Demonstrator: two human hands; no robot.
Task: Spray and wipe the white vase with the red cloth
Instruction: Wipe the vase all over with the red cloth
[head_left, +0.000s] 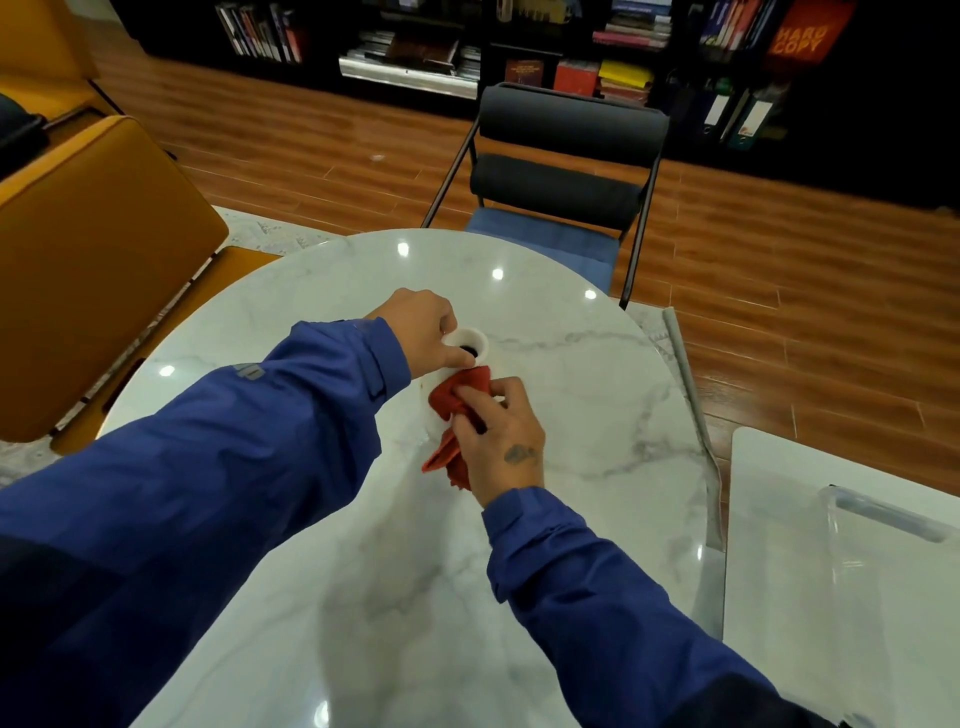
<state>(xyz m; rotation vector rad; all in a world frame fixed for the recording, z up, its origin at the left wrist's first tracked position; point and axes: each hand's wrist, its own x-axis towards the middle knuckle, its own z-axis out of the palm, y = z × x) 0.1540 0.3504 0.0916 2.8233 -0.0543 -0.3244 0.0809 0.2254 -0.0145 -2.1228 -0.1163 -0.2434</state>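
The white vase (470, 340) stands upright near the middle of the round marble table (597, 395), seen from above with its dark mouth showing. My left hand (423, 332) grips the vase at its rim and neck. My right hand (501, 431) holds the bunched red cloth (457, 400) and presses it against the near side of the vase, below the rim. The cloth's loose end hangs down under my palm. The vase's body is mostly hidden by my hands and the cloth. No spray bottle is in view.
A black and blue chair (561, 182) stands at the table's far side. An orange chair (88, 249) is at the left. A white side table (779, 571) with a clear plastic box (893, 561) stands at the right, close to the table's edge.
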